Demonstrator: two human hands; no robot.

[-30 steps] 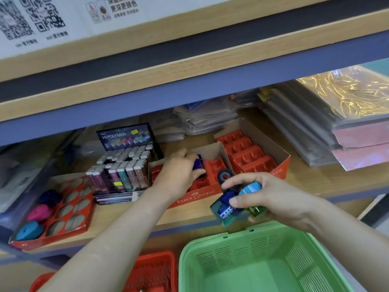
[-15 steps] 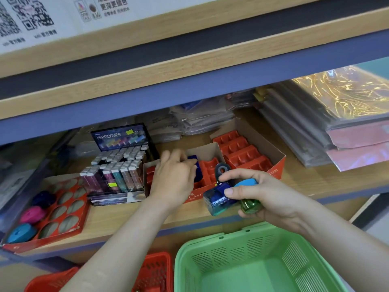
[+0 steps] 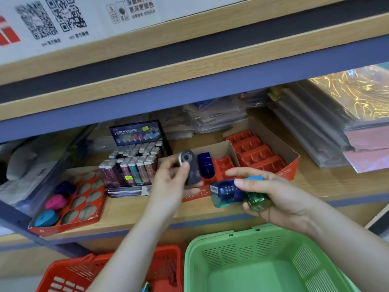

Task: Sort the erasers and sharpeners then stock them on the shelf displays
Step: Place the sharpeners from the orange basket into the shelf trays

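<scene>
My left hand [image 3: 170, 182] pinches a dark grey sharpener [image 3: 190, 167] just in front of a red Faber-Castell display box [image 3: 223, 165]. One dark blue sharpener [image 3: 206, 165] stands in a slot of that box. My right hand [image 3: 273, 197] holds a blue sharpener [image 3: 226, 192], a green one [image 3: 257, 200] and a light blue one [image 3: 254, 178] together, close to the right of my left hand. A second red display box [image 3: 265, 152] with empty slots stands behind to the right.
A green basket [image 3: 263, 260] sits below my right hand, a red basket [image 3: 164, 268] to its left. On the shelf are a Hi-Polymer eraser display [image 3: 134, 163], a red tray [image 3: 73, 199] with round erasers, and stacked plastic-wrapped packs [image 3: 336, 123] on the right.
My left hand left the dark blue sharpener in its slot, drew back and took the dark grey sharpener from my right hand's bundle.
</scene>
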